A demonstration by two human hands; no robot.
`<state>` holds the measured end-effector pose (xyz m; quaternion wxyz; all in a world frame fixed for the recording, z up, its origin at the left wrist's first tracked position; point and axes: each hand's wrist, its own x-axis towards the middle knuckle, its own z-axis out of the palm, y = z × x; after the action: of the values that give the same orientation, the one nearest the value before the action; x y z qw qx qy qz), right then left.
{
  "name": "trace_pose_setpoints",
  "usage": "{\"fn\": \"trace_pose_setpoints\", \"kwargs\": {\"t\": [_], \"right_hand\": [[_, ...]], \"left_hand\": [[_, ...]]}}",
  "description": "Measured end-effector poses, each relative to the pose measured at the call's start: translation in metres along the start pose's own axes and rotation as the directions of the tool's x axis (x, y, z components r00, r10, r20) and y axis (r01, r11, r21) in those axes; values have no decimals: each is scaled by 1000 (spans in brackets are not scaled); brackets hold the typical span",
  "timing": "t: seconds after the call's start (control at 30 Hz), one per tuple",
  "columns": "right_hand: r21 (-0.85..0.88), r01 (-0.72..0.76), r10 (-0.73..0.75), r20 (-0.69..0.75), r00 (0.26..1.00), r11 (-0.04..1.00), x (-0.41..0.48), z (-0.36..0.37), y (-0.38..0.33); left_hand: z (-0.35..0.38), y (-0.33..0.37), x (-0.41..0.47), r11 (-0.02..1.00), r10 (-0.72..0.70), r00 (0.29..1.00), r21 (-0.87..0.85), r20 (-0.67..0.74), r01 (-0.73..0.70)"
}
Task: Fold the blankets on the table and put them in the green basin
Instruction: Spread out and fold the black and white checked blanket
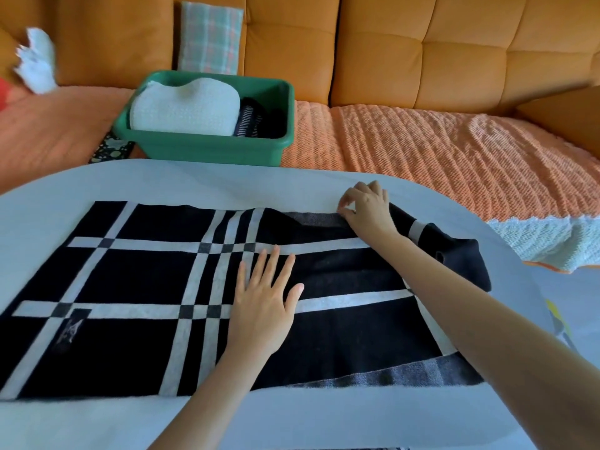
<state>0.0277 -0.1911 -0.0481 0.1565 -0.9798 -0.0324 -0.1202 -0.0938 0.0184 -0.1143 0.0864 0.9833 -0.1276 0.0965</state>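
A black blanket with white stripes (139, 280) lies spread over the white table (194, 180), its right end bunched up. My left hand (264, 297) rests flat on its middle, fingers spread. My right hand (367, 206) pinches the blanket's far edge near the right end. Behind the table, the green basin (207, 147) sits on the sofa. It holds a folded white blanket (185, 108) and a dark striped one (251, 120) beside it.
An orange sofa (422, 53) with an orange knitted cover (422, 151) runs behind the table. A plaid cloth (211, 37) leans on the backrest above the basin. A white plush object (37, 61) sits at the far left.
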Motion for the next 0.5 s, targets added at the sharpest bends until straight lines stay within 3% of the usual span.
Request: {"fn": "trace_pose_setpoints", "kwargs": {"t": [0.13,0.23,0.3,0.4,0.5], "right_hand": [[217,-57,-31,381,924,974,-12,2,-10],[210,-24,-85,494,865,977,-18,-3,-11],[287,-49,-120,541,832,957,-17,-9,-12],[415,-73,-152,482,863,907,-13,-16,-15],[427,-74,-147,461,875,901,-11,-19,-20]], "left_hand": [[0,0,-1,1000,-2,1000,4,8,2],[0,1,0,1000,-2,1000,6,10,2],[1,0,0,1000,-3,1000,13,13,3],[1,0,0,1000,-4,1000,22,12,4],[0,0,0,1000,-5,1000,21,14,5]]}}
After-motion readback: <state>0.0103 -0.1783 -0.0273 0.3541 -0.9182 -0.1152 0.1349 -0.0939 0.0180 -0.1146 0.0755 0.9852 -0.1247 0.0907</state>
